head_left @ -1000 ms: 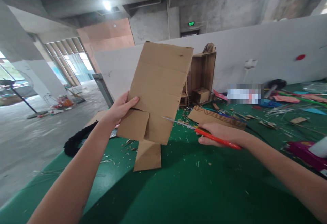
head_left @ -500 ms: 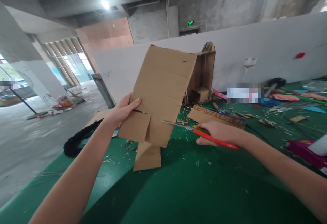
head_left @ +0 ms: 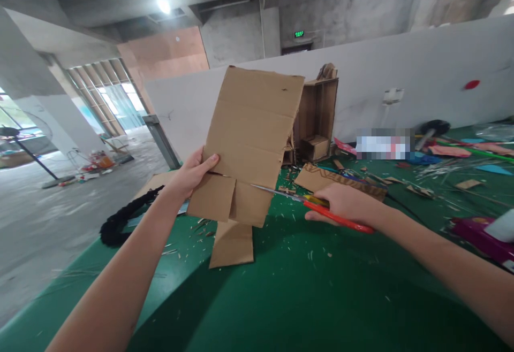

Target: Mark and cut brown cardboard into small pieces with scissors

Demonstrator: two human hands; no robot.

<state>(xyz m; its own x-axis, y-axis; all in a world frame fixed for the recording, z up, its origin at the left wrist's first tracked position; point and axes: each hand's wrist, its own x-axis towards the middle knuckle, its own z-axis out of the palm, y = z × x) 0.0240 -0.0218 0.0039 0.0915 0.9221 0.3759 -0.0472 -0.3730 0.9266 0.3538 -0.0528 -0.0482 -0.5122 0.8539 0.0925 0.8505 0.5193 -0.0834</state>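
Note:
My left hand (head_left: pixel 197 169) grips the left edge of a large piece of cardboard (head_left: pixel 257 116), thumb on its front face. The sheet is held up tilted above the table, with a slit between its lower left flap (head_left: pixel 212 197) and the rest. My right hand (head_left: pixel 335 205) is closed round the red handles of a pair of scissors (head_left: pixel 333 216). Their blades reach left across the lower right part of the cardboard; the far blade tip lies near the slit. Below, a smaller cardboard piece (head_left: pixel 233 247) rests on the green table (head_left: pixel 321 288).
A cardboard structure with shelves (head_left: pixel 319 111) stands behind the sheet. A marked cardboard strip (head_left: pixel 321 181) lies among scraps. At left is a black yarn bundle (head_left: pixel 116 229); at right, a magenta object (head_left: pixel 477 234). A white partition (head_left: pixel 441 68) runs behind the table.
The cardboard sheet has shifted slightly left and up in my left hand. The scissors have moved a little left, and their blades now lie at the sheet's lower right edge.

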